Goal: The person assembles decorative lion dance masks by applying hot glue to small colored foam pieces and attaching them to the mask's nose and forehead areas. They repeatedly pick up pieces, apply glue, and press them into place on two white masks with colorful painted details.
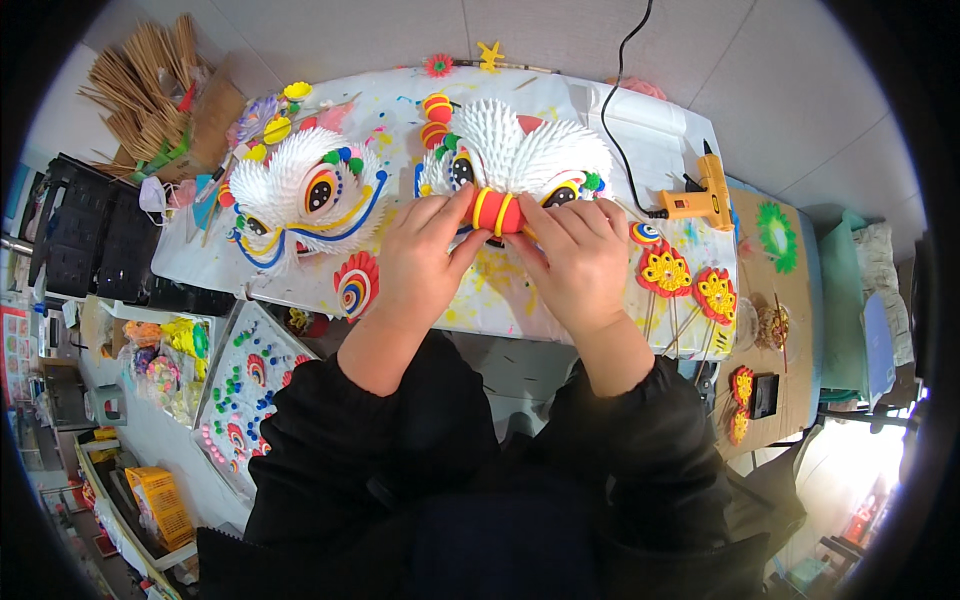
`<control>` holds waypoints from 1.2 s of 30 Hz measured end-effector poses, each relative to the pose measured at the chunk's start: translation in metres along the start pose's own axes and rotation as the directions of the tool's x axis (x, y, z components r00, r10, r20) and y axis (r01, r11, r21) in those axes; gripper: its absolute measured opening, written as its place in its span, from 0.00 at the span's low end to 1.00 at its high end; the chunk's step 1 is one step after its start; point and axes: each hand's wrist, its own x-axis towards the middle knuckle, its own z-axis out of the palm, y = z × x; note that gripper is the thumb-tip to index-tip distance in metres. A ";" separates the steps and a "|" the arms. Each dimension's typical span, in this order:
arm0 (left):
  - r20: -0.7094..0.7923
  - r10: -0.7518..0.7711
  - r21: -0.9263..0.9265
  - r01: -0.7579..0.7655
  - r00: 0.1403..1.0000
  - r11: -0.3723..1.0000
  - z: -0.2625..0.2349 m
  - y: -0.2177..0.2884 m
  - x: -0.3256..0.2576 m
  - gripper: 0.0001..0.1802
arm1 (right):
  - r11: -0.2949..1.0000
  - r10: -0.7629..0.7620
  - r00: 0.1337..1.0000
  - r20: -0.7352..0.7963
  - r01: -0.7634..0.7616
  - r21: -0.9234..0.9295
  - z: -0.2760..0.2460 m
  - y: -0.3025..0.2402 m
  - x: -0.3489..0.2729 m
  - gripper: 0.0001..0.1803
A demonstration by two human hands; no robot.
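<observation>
Between my two hands is a short red roll with yellow bands [497, 213], held up over the table. My left hand [436, 232] grips its left end with thumb and fingers. On its other end, my right hand [572, 245] pinches with the thumb below and the fingers on top. Just behind the roll sits a white, feathery lion-dance head [527, 150] with black-and-yellow eyes, its lower front partly hidden by my hands. To the left lies a second white lion-dance head [300, 195] with blue and yellow trim.
An orange glue gun [700, 195] with a black cord lies at the right. Red-and-yellow fan-shaped pieces on sticks [665, 271] lie near my right hand. A red fringed disc [357, 285] is left of my left wrist. Bamboo sticks [150, 85] fill a box; a tray of small parts [245, 390] stands lower left.
</observation>
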 end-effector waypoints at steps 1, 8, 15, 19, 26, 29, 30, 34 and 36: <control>0.005 0.005 -0.010 -0.005 1.000 1.000 0.000 -0.001 0.000 0.26 | 1.000 -0.017 1.000 -0.014 0.017 -0.001 0.001 0.000 0.000 0.22; 0.014 0.071 -0.021 -0.070 0.997 0.997 0.001 -0.003 0.003 0.27 | 0.998 -0.026 1.000 0.010 0.026 -0.055 0.003 -0.002 -0.002 0.21; -0.004 -0.018 -0.085 0.018 1.000 0.996 0.012 -0.001 -0.004 0.24 | 0.990 -0.064 0.991 0.116 0.078 -0.118 -0.003 0.004 -0.001 0.23; 0.120 -0.129 -0.160 0.148 0.984 0.976 -0.002 0.006 0.003 0.31 | 0.990 -0.067 0.987 0.147 0.084 -0.114 -0.007 0.002 -0.002 0.24; -0.305 -0.146 -0.360 0.028 0.941 0.933 -0.075 0.001 -0.118 0.17 | 0.997 0.059 0.988 0.140 -0.065 0.037 -0.040 -0.030 -0.033 0.20; -0.369 -0.458 -0.247 0.389 0.809 0.887 -0.091 -0.052 -0.234 0.05 | 0.972 0.041 0.923 0.383 -0.126 0.200 -0.047 -0.080 -0.068 0.16; -0.401 -0.587 -0.191 0.562 0.704 0.805 -0.099 -0.078 -0.276 0.04 | 0.960 -0.058 0.871 0.488 -0.085 0.266 -0.049 -0.097 -0.075 0.15; -0.462 -0.887 -0.202 0.975 -0.011 0.093 -0.144 -0.168 -0.428 0.08 | 0.867 -0.401 0.741 0.538 0.118 0.484 -0.032 -0.152 -0.084 0.17; -0.638 -0.769 0.009 0.999 0.045 0.051 -0.167 -0.202 -0.480 0.08 | 0.830 -0.458 0.730 0.507 0.148 0.538 -0.019 -0.167 -0.080 0.17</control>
